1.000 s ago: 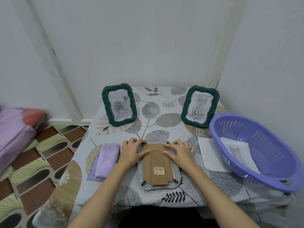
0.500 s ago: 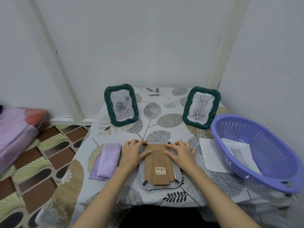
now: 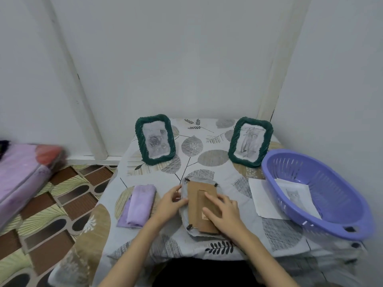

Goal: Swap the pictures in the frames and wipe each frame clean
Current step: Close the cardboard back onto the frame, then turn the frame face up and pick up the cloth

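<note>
A small bench (image 3: 207, 129) covered in a grey leaf-print cloth fills a white-walled corner. Near its front edge, a pale grey frame lying face down (image 3: 199, 206) shows its brown cardboard backing and fold-out stand. The left hand (image 3: 170, 200) pinches the frame's left edge between thumb and fingers. The right hand (image 3: 224, 211) lies flat on the backing, its fingers spread and gripping nothing. A folded lilac cloth (image 3: 138, 204) lies just left of the hands. At the back edge stand two dark green wavy-edged frames: the left one (image 3: 155, 139) holds a rose drawing, the right one (image 3: 249, 141) a figure sketch. A purple slotted plastic basket (image 3: 323, 195) at the right edge contains a cat picture on paper (image 3: 295, 195), overlapping a blank white sheet (image 3: 263, 197) on the bench.
</note>
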A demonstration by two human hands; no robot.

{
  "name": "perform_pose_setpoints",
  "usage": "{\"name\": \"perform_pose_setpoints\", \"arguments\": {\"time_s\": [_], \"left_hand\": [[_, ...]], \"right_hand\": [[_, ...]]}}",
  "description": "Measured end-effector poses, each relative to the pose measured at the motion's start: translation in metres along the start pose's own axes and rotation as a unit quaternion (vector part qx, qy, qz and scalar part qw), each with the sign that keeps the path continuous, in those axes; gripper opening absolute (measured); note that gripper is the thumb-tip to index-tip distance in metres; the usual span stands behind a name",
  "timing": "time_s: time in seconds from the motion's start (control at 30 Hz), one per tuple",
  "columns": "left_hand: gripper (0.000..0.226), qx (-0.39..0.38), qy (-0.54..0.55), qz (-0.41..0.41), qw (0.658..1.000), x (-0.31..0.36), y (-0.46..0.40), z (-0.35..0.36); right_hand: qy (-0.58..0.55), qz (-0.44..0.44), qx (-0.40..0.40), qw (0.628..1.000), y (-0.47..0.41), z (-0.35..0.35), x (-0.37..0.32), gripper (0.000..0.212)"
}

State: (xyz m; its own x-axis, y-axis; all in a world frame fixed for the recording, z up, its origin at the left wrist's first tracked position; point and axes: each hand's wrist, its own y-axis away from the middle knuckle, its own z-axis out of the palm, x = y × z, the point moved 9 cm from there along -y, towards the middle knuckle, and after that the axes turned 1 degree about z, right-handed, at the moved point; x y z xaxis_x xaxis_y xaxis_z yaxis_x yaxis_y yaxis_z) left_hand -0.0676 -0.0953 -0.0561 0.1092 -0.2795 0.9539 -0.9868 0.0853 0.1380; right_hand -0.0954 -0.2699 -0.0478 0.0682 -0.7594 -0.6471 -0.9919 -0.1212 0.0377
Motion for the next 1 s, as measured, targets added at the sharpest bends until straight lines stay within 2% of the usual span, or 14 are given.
{"name": "perform_pose_setpoints", "arguments": {"time_s": [0.07, 0.13, 0.23, 0.33, 0.47, 0.53, 0.6, 0.67, 0.73, 0.77, 0.83, 0.93, 1.0], "left_hand": [[0.057, 0.006, 0.087, 0.001, 0.996, 0.011, 0.005, -0.001], [0.048, 0.019, 0.144, 0.025, 0.989, 0.028, 0.011, -0.004], [0.043, 0.01, 0.179, 0.071, 0.981, 0.059, 0.021, -0.001], [0.037, -0.038, 0.205, 0.086, 0.974, 0.076, 0.025, 0.011], [0.045, -0.1, 0.127, 0.1, 0.982, 0.081, 0.027, 0.03], [0.044, -0.071, 0.047, 0.095, 0.992, 0.069, 0.024, 0.028], [0.061, -0.019, -0.064, 0.071, 0.995, 0.048, 0.016, 0.019], [0.082, -0.021, -0.082, 0.03, 0.996, 0.03, 0.016, 0.019], [0.076, -0.045, -0.021, 0.016, 0.999, 0.024, 0.017, 0.025], [0.07, -0.048, -0.021, 0.018, 0.998, 0.023, 0.019, 0.026], [0.072, -0.032, -0.078, 0.032, 0.996, 0.015, 0.017, 0.021], [0.083, -0.03, -0.223, 0.04, 0.973, -0.004, 0.01, 0.017], [0.081, -0.048, -0.257, 0.039, 0.964, -0.01, 0.008, 0.019]], "right_hand": [[-0.003, -0.014, -0.009, 1.0, 0.001, -0.006, -0.006, 0.054], [-0.02, -0.042, -0.004, 0.999, 0.007, -0.016, -0.022, 0.057], [-0.173, -0.1, -0.014, 0.98, 0.018, -0.029, -0.06, 0.062], [-0.259, -0.089, -0.032, 0.961, 0.021, -0.038, -0.072, 0.07], [-0.264, -0.066, -0.013, 0.962, 0.021, -0.05, -0.06, 0.076], [-0.278, -0.045, 0.017, 0.959, 0.022, -0.058, -0.049, 0.072], [-0.309, -0.028, 0.046, 0.949, 0.022, -0.059, -0.034, 0.07], [-0.401, 0.017, 0.053, 0.915, 0.019, -0.049, -0.015, 0.069], [-0.508, 0.082, 0.05, 0.856, 0.017, -0.029, 0.004, 0.066], [-0.516, 0.105, 0.054, 0.848, 0.017, -0.022, 0.01, 0.066], [-0.451, 0.12, 0.06, 0.882, 0.018, -0.014, 0.018, 0.064], [-0.277, 0.103, 0.046, 0.954, 0.024, -0.015, 0.02, 0.064], [-0.167, 0.081, 0.04, 0.982, 0.025, -0.018, 0.018, 0.063]]}}
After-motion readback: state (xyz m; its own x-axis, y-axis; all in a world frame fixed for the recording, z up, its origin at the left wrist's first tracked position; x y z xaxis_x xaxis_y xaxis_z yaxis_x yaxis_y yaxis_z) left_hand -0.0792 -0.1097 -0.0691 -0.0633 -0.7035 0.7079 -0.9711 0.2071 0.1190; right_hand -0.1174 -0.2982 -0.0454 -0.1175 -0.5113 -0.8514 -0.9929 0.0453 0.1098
